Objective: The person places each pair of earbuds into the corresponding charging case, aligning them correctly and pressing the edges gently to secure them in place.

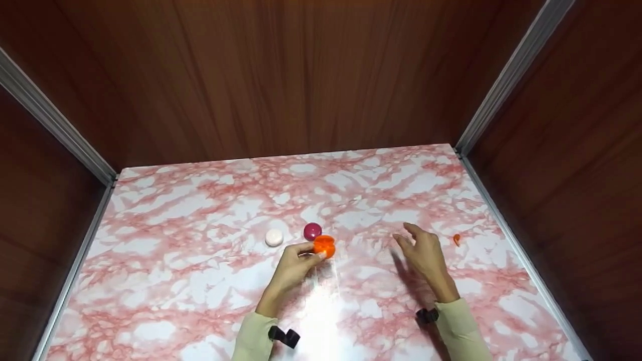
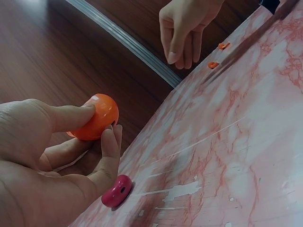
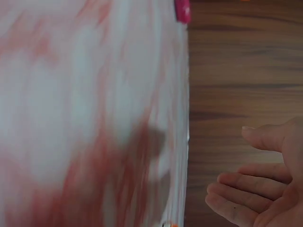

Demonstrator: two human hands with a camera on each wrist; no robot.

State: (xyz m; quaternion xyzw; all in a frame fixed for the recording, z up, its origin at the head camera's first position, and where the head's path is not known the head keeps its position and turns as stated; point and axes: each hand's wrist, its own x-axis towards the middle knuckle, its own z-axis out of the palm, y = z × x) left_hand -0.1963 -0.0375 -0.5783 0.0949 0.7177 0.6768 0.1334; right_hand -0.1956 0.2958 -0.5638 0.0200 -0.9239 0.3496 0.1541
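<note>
Between its thumb and fingers my left hand [image 1: 293,265] holds a glossy orange rounded piece [image 1: 324,247], raised above the table. In the left wrist view this orange piece [image 2: 98,117] looks ball-like, with a small dark hole near the fingertips. Just beyond it lies a dark pink rounded piece [image 1: 312,231], also with a dark hole in its side. A white round piece [image 1: 274,237] lies left of the pink one. My right hand [image 1: 424,250] hovers over the table with nothing in it, thumb apart from the loosely bent fingers.
A small curved orange piece [image 1: 456,239] lies on the table right of my right hand. Another small orange piece [image 2: 213,65] shows near it in the left wrist view. The marbled pink-and-white table [image 1: 200,281] has brown wood panels [image 1: 281,80] and metal rails along its edges.
</note>
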